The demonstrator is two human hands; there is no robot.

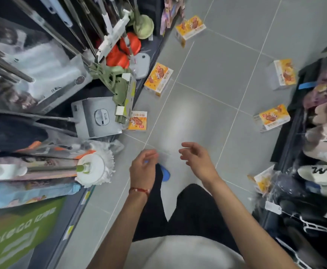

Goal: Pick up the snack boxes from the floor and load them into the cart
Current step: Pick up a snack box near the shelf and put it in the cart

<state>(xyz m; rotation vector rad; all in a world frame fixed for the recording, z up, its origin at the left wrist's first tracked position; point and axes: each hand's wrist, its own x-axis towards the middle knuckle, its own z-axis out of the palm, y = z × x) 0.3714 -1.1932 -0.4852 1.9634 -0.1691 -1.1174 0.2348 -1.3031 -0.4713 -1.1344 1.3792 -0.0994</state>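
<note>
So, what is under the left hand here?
Below the left hand a blue shoe stands on the grey floor, at the end of a black trouser leg. The hand hides part of the shoe.

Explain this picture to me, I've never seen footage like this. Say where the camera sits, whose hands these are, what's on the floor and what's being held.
There is no machine here. One wide-angle camera is worn on a person's head and looks down, which is why the edges of the view bend. The two arms coming in from the bottom are that person's own, ending in the left hand and the right hand. Both hands are loosely curled above the floor and hold nothing. Orange snack boxes lie scattered on the grey tiles. Some are beside the mops on the left, others beside the slippers on the right. No cart shows in this view.
</note>
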